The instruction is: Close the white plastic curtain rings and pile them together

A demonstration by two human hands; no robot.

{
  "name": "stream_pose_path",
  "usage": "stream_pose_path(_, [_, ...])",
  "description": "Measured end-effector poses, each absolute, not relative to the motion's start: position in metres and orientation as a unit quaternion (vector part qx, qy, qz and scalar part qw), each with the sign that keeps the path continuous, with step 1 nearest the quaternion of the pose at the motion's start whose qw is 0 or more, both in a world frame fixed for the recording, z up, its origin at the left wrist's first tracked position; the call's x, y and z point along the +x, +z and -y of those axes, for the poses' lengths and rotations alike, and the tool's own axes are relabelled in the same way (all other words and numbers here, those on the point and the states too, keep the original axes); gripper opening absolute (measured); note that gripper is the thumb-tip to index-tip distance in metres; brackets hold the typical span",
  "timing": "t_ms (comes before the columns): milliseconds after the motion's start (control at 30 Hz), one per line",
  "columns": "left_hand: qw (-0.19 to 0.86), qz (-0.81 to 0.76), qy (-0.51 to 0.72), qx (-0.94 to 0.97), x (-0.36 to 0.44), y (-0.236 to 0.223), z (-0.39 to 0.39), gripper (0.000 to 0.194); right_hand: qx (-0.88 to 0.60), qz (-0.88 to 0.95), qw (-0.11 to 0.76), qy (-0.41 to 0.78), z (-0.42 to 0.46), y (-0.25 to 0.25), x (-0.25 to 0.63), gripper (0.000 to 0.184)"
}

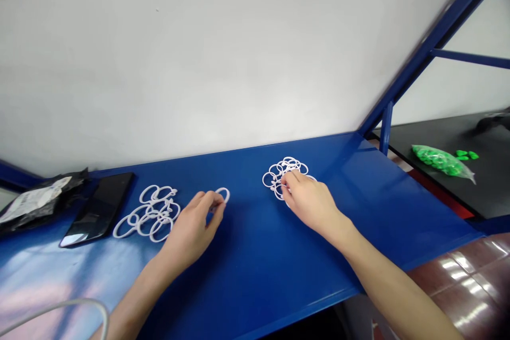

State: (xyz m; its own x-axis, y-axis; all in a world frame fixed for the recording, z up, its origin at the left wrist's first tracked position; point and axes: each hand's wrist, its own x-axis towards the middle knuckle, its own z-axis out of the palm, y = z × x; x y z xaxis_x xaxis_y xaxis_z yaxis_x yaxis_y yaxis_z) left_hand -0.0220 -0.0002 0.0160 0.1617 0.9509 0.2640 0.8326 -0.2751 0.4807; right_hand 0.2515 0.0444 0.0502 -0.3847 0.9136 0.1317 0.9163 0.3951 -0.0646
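My left hand (195,228) pinches a single white plastic ring (223,194) between thumb and fingers, just above the blue table (255,255). To its left lies a spread pile of several white rings (150,214). My right hand (306,199) rests on a second pile of white rings (283,171) further right, with its fingertips closing on one ring at the pile's near edge. Part of that pile is hidden under the hand.
A black phone (99,208) lies flat at the left, next to a dark plastic bag with a white label (37,199). A blue frame post (385,127) rises at the right. On a black table beyond it lies a bag of green parts (440,160). A white cable (59,308) crosses the near left.
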Motion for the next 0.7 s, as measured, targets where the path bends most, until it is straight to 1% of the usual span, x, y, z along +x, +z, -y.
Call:
stream_pose_path(67, [0.215, -0.56, 0.28, 0.75, -0.011, 0.018, 0.006, 0.021, -0.485, 0.864, 0.133, 0.028, -0.036, 0.042, 0.24, 0.023])
stream_pose_path(133, [0.291, -0.527, 0.279, 0.748, -0.002, 0.019, 0.011, 0.021, -0.394, 0.896, 0.184, 0.09, -0.026, 0.031, 0.229, 0.029])
stream_pose_path(200, [0.346, -0.507, 0.277, 0.739, 0.003, 0.019, 0.015, 0.022, -0.327, 0.903, 0.22, 0.172, -0.019, 0.018, 0.22, 0.025])
stream_pose_path(300, [0.41, -0.505, 0.3, 0.697, 0.004, 0.017, 0.017, 0.021, -0.319, 0.862, 0.277, 0.282, -0.015, 0.003, 0.213, 0.01])
stream_pose_path(367, [0.457, -0.505, 0.334, 0.651, 0.003, 0.017, 0.017, 0.02, -0.337, 0.816, 0.305, 0.357, -0.016, 0.0, 0.212, 0.01])
stream_pose_path(400, [0.479, -0.503, 0.351, 0.628, 0.003, 0.018, 0.016, 0.023, -0.347, 0.787, 0.314, 0.403, -0.017, 0.0, 0.211, 0.011])
stream_pose_path(467, [0.509, -0.499, 0.371, 0.596, 0.002, 0.02, 0.015, 0.027, -0.363, 0.718, 0.323, 0.499, -0.018, 0.003, 0.21, 0.015])
stream_pose_path(567, [0.521, -0.503, 0.368, 0.583, 0.003, 0.023, 0.013, 0.023, -0.366, 0.632, 0.323, 0.602, -0.016, 0.006, 0.208, 0.021])
stream_pose_path(633, [0.528, -0.504, 0.368, 0.576, 0.003, 0.023, 0.012, 0.022, -0.363, 0.609, 0.322, 0.627, -0.015, 0.007, 0.207, 0.021])
stream_pose_path(700, [0.534, -0.503, 0.378, 0.564, 0.003, 0.021, 0.012, 0.022, -0.363, 0.615, 0.326, 0.619, -0.014, 0.006, 0.207, 0.018])
